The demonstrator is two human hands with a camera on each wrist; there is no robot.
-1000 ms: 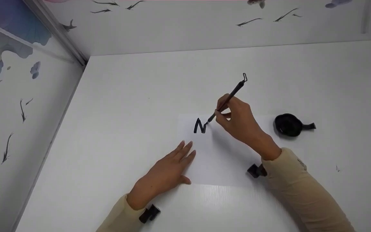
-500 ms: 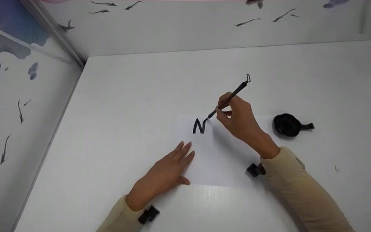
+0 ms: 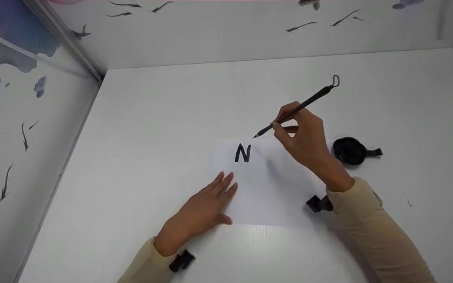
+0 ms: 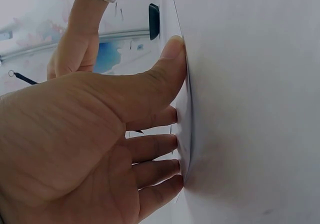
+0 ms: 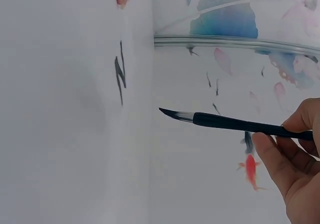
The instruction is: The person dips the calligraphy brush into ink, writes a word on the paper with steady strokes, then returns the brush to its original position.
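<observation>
Here is the sheet of paper (image 3: 266, 196), lying flat on the white counter (image 3: 151, 118), and everything is placed around it. One letter N (image 3: 243, 153) stands in black ink at the sheet's far left part, and its three strokes look complete to me. I see no other ink on the sheet, so that one letter is what the writing amounts to; the rest of the page is bare, and any further strokes are yet to be made.

The right hand (image 3: 307, 135) pinches the calligraphy brush (image 3: 313, 98) between thumb and fingers, the shaft slanting up to the right. The bristles (image 5: 176, 114) hang apart from the sheet, dark at the point, near its far edge beyond the N. Over at the sheet's left, the left hand (image 3: 205, 208) rests with fingers extended and thumb spread, holding nothing, fingertips on the paper; in the left wrist view the sheet's edge seems to bow slightly there.

Now the edges: the ink dish (image 3: 350, 151) sits beside the sheet's right side, though that border is too faint to say whether they touch. Past the sheet's far edge the counter runs a good way to the wall panel (image 3: 210, 35); leftward there's broad room too. The N sits close to the far edge, so upward space looks tight, while rightward and nearer there's plenty.
</observation>
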